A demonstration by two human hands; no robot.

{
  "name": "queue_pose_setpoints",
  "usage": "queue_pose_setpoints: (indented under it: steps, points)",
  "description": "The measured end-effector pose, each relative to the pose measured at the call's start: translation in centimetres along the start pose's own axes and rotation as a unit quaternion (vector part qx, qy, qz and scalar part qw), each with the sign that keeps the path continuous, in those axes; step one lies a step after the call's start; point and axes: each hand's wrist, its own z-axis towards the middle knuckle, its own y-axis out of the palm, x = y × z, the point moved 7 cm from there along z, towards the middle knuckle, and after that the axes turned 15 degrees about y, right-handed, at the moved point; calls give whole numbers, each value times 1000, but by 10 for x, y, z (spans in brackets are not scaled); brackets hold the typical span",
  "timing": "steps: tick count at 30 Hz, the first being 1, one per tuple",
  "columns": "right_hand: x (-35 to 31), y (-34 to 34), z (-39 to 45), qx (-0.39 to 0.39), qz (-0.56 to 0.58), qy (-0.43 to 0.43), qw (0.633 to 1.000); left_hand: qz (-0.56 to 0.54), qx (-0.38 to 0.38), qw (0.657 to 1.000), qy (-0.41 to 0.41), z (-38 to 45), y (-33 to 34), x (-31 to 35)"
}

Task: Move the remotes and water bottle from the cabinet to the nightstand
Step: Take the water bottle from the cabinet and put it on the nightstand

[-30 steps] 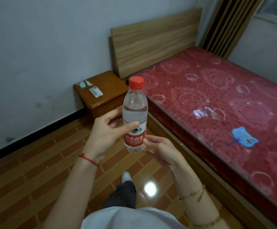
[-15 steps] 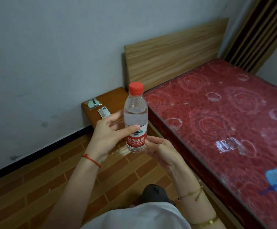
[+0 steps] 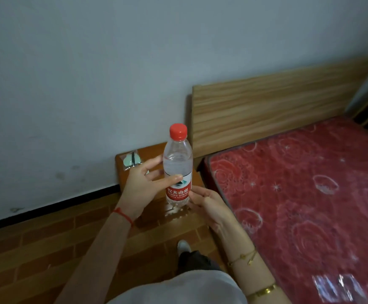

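A clear water bottle [image 3: 177,163] with a red cap and red label stands upright in the air in front of me. My left hand [image 3: 141,189] holds its middle, thumb across the label and fingers behind. My right hand [image 3: 207,202] cups the bottle's lower right side and base with curled fingers. Behind the bottle stands the brown wooden nightstand [image 3: 154,150], mostly hidden by my hands. The remote that lay on it is covered by my left hand.
A small clear packet with pale green pieces [image 3: 131,160] lies at the nightstand's back left. The wooden headboard [image 3: 277,108] and red-patterned bed [image 3: 299,205] fill the right. A grey wall stands behind. Wood-pattern floor [image 3: 36,260] stretches left; my shoe [image 3: 183,245] shows below.
I have come closer to the nightstand, which now lies right behind the bottle. The view swung left, so the blue item on the bed is out of sight. Both hands keep their hold.
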Motion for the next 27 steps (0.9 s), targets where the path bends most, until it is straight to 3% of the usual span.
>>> queue_pose_setpoints:
  steps: [6, 14, 27]
  points:
    - [-81, -22, 87, -5, -86, 7, 996, 11, 45, 999, 1, 93, 1, -15]
    - [-130, -16, 200, 54, -162, 32, 985, 34, 93, 995, -29, 188, -22, -74]
    - [-83, -25, 403, 103, -221, 43, 969, 34, 111, 990, -79, 273, -45, -290]
